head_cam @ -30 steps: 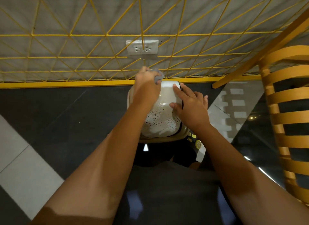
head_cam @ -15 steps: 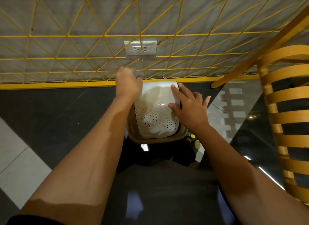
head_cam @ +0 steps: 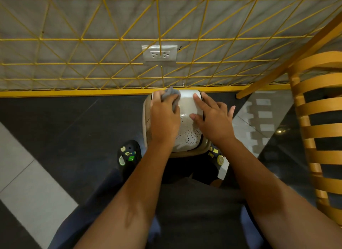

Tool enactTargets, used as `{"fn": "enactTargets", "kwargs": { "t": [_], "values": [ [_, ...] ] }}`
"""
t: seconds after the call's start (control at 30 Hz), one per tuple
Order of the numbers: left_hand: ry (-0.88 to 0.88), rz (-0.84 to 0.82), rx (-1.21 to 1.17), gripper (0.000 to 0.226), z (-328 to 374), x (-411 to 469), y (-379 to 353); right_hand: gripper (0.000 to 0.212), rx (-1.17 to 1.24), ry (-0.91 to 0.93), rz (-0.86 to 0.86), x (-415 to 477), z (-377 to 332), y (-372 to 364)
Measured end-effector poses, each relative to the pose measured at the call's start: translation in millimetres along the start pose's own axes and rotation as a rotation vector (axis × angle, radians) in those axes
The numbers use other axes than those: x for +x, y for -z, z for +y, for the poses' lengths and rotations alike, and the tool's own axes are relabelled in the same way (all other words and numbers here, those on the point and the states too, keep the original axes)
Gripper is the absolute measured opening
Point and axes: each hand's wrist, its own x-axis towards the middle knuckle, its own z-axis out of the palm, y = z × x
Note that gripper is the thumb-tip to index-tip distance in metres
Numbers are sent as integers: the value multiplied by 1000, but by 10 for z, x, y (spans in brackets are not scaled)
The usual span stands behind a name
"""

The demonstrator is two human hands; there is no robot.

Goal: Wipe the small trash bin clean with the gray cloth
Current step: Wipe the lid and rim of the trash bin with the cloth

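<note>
Gray cloth [head_cam: 171, 95] on trash bin [head_cam: 188, 108] by yellow wire grid [head_cam: 120, 39], slatted chair [head_cam: 318, 130] nearby.

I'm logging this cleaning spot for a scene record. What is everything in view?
small trash bin: one, white lid on beige body, centre, under both hands.
gray cloth: one, gray, on the lid's far left corner.
wall socket: one, white, behind the grid, above the bin.
wire grid: one, yellow, upper half.
slatted chair: one, orange-brown wood, far right.
clogs: two, black with charms, at the bin's near corners.
left hand: one, grips the cloth.
right hand: one, fingers flat on the lid.
</note>
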Motion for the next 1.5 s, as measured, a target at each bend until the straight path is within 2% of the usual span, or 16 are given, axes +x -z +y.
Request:
{"fn": "enactTargets", "kwargs": {
  "t": [0.27,0.4,0.53,0.7,0.77,0.93,1.13,1.3,1.43,1.5],
  "values": [
    [223,176,-100,19,-373,-62,210,58,11,4,-4,1,6,3],
    [84,142,-86,17,-268,-193,151,59,8,1,-16,7,-2,10],
    [39,33,-34,22,-184,-281,79,59,1,4,-14,4,5,12],
    [62,192,-40,13,-385,-227,163,58,11,9,-8,6,11,8],
    [69,201,-47,13,-384,-231,169,58,7,5,-11,8,12,6],
    [71,74,-73,19,-251,-332,133,58,-11,9,-10,5,12,13],
    [-18,-44,-87,19,-149,-481,166,58,-24,7,-6,14,19,13],
    [212,4,-286,22,-62,-468,360,57,152,-32,-94,68,-2,49],
    [480,-53,-603,22,-2,-379,517,52,327,30,72,22,-53,154],
    [504,-84,-695,24,73,-360,581,46,540,24,135,-93,-161,225]
  ]
}}
